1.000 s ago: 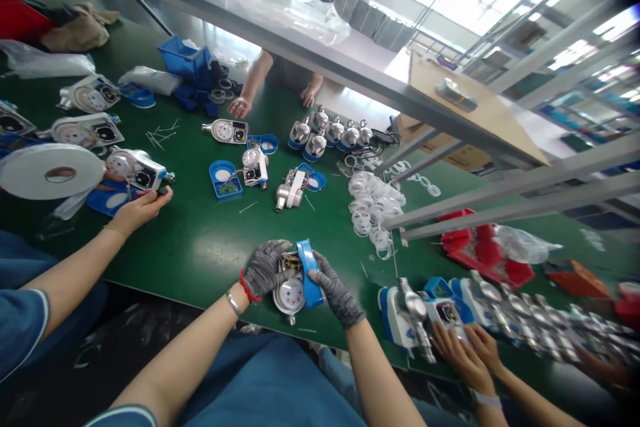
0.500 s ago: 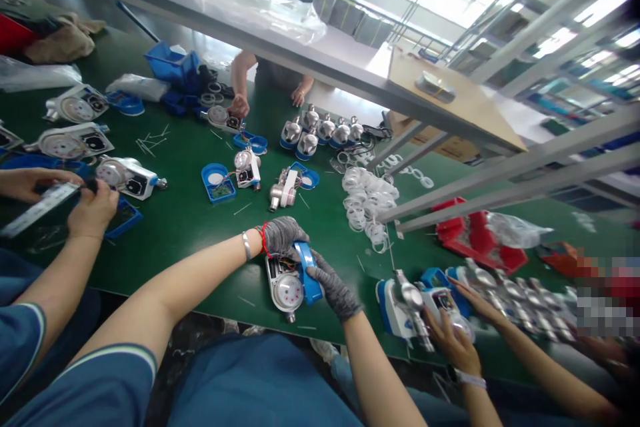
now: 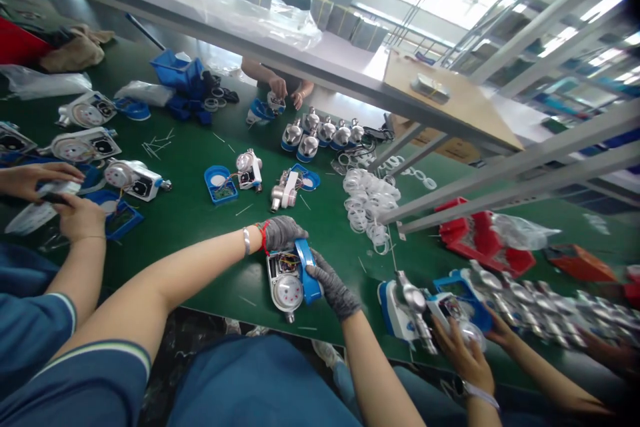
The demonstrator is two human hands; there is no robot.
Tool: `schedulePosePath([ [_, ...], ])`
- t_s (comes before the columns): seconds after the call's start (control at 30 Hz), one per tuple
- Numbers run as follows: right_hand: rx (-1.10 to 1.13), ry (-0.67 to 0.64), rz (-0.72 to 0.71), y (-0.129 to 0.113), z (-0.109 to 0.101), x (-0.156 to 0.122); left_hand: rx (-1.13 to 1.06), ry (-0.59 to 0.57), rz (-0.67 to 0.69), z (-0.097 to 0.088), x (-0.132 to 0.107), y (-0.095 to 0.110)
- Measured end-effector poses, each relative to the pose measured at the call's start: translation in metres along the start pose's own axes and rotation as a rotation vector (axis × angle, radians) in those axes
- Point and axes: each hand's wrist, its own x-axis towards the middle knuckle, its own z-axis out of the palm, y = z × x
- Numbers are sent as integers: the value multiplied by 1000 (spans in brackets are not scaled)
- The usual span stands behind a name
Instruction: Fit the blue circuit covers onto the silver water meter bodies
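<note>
The open meter (image 3: pixel 289 290) lies on the green desk (image 3: pixel 330 224) near its front edge, dial facing up, wires (image 3: pixel 286 260) exposed in the compartment beyond it. The blue cover (image 3: pixel 309 275) stands on edge along the meter's right side, tilted. The step in hand looks like work on the wiring side with the cover held aside; the next move seems to call for a steady cover and wires kept clear of its rim. The right grip (image 3: pixel 336 288), in a grey glove, is closed on the cover, thumb on its near face. The left grip (image 3: pixel 284 234), gloved too, bends over the far end of the meter and reaches the cover's top; its fingertips are hidden, so whether it pinches anything I cannot tell. Farther out, a second meter (image 3: pixel 247 170) sits apart with its parted cover (image 3: pixel 220 184), a third meter (image 3: pixel 284 192) lies to its right, and white rings (image 3: pixel 369 197) are heaped beyond. Co-workers' hands (image 3: pixel 83 217) are busy at the left.
</note>
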Motion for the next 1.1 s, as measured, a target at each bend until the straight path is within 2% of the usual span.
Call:
schedulePosePath([
  [0.07,2,13,5,2,1,0,-138,153,-167,14,-25,-1],
  [0.13,-1,30,13,4,1,1,-190,248,-282,35,-48,3],
  [0.27,-7,38,8,7,1,2,-45,306,-276,81,-72,19],
  [0.4,-71,81,12,9,5,2,64,529,-358,112,-73,30],
  [0.5,-105,114,28,12,9,2,105,627,-384,124,-77,31],
  [0.63,-133,122,4,16,13,4,139,666,-413,136,-82,29],
  [0.9,-346,119,52,24,8,11,15,806,-534,164,-80,35],
  [1.03,-480,145,61,24,14,13,-61,929,-678,172,-76,40],
  [1.1,-656,196,71,20,24,12,-99,961,-745,175,-74,41],
])
